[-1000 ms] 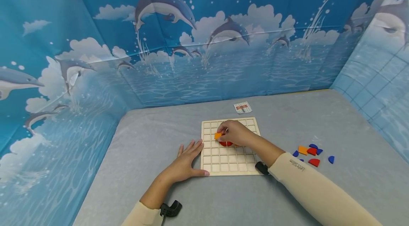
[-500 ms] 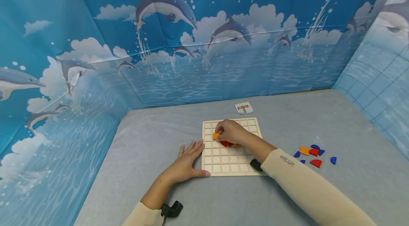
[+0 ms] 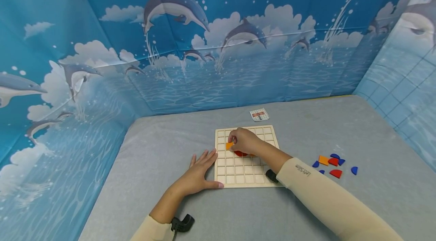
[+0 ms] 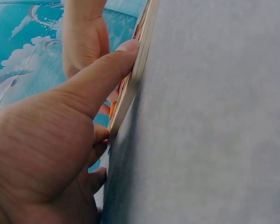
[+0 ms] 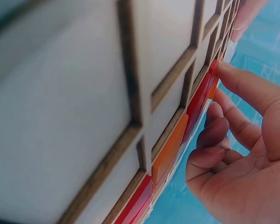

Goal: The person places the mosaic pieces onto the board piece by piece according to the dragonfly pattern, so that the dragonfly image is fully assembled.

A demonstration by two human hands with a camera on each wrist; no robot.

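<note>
A pale wooden grid board (image 3: 235,178) lies on the grey surface. My left hand (image 3: 195,176) rests at its left edge with fingers spread and fairly straight, and the thumb (image 4: 109,67) touches the near left corner. Over the upper middle of the board, my right hand (image 3: 246,142) pinches an orange square tile (image 3: 229,145) at a cell in the left part. Beside that tile sit red curved pieces (image 3: 240,153), partly hidden under the hand. The right wrist view shows another orange tile (image 5: 168,151) and a further red piece (image 5: 133,203) set in the grid.
Loose blue, red and orange pieces lie right of the board, among them an orange tile (image 3: 324,160), a red quarter-circle (image 3: 335,173) and a blue piece (image 3: 354,170). A small printed pattern card (image 3: 259,114) lies behind the board. Dolphin-print curtains (image 3: 218,82) surround the surface.
My right hand has shifted slightly left with the orange tile, away from the red pieces, and the tile now sits at a cell further left. The left hand has stayed put.
</note>
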